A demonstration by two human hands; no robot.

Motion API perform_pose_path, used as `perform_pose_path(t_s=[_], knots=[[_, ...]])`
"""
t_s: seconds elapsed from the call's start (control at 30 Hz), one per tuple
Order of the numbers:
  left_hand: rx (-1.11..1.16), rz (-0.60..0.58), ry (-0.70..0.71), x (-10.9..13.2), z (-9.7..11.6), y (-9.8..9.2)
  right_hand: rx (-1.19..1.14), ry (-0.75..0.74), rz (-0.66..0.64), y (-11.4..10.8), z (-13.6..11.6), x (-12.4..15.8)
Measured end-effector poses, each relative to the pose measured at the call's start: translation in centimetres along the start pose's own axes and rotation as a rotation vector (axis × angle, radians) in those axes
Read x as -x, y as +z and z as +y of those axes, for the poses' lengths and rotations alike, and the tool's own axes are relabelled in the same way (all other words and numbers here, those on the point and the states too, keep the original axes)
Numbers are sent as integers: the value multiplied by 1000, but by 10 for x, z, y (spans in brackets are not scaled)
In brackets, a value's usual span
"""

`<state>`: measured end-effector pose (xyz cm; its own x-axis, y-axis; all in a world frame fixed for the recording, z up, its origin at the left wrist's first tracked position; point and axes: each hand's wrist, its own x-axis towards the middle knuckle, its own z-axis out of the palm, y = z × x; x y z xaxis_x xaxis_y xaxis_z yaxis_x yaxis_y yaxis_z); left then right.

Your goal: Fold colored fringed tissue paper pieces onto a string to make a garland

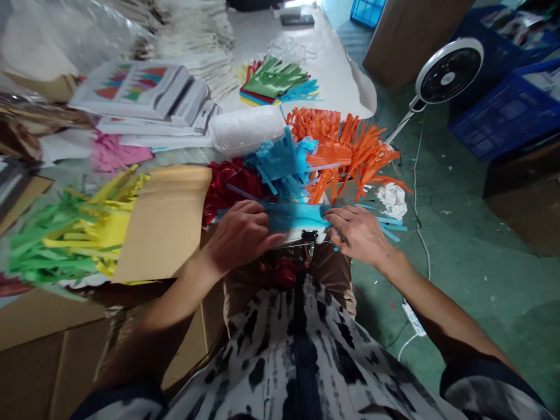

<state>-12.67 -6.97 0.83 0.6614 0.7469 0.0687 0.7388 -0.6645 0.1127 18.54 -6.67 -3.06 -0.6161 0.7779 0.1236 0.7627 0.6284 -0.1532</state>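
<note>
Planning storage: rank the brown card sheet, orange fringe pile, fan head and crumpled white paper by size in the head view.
1. brown card sheet and orange fringe pile, about alike
2. fan head, though farther off
3. crumpled white paper

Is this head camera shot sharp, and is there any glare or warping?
Head view: soft motion blur over the left hand and right hand on the blue paper fringe; wide-angle bowing at the edges; daylight washes out the white sheet at top.

fringed strip point(297, 217): over lap, ends in left grip point(240, 233) + right grip point(359, 233).
cardboard sheet point(164, 221): L of fringed strip, on desk point(332, 76).
booklet stack point(144, 93): behind cardboard sheet, on desk.
fan point(448, 70): on floor point(459, 245), R of desk.
crate point(503, 116): R of fan.
</note>
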Motion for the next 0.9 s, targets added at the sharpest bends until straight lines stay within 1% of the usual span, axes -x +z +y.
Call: perform_pose_path(t_s=[0.07, 0.13, 0.17, 0.2, 0.23, 0.27, 0.3, 0.33, 0.37, 0.4, 0.47, 0.5, 0.57, 0.67, 0.77, 0.83, 0.9], knots=[[-134, 29, -145, 12, -6, -17, 7, -13, 8, 1, 1, 0], [-231, 132, -290, 14, -1, -32, 21, -31, 9, 1, 2, -1], [-228, 203, -314, 11, 5, -36, 28, -43, 12, 1, 3, -2], [-186, 268, -296, 6, 13, -37, 35, -56, 17, 0, 3, -2], [-99, 304, -223, -2, 22, -34, 42, -69, 24, 0, 4, -2], [12, 324, -112, -11, 31, -27, 48, -80, 35, 0, 4, -2], [115, 286, -1, -21, 39, -18, 52, -88, 47, 0, 4, -2], [167, 251, 78, -31, 46, -7, 57, -93, 57, 1, 5, -2], [175, 248, 93, -41, 51, 5, 60, -94, 66, 2, 5, -2], [173, 213, 79, -49, 54, 16, 63, -92, 73, 3, 5, -2], [153, 150, 19, -58, 55, 32, 58, -88, 84, 4, 6, -2], [146, 119, -12, -60, 55, 36, 50, -84, 88, 4, 7, -2], [147, 90, -59, -60, 52, 37, 25, -75, 90, 4, 7, -2], [177, 114, -148, -52, 46, 28, 5, -70, 77, 1, 7, -3], [162, 190, -247, -41, 33, 20, 29, -88, 73, -1, 7, -3], [91, 269, -311, -29, 19, 12, 53, -110, 73, 0, 7, -4], [-3, 371, -412, -14, 2, 0, 75, -123, 75, 2, 6, -3]])
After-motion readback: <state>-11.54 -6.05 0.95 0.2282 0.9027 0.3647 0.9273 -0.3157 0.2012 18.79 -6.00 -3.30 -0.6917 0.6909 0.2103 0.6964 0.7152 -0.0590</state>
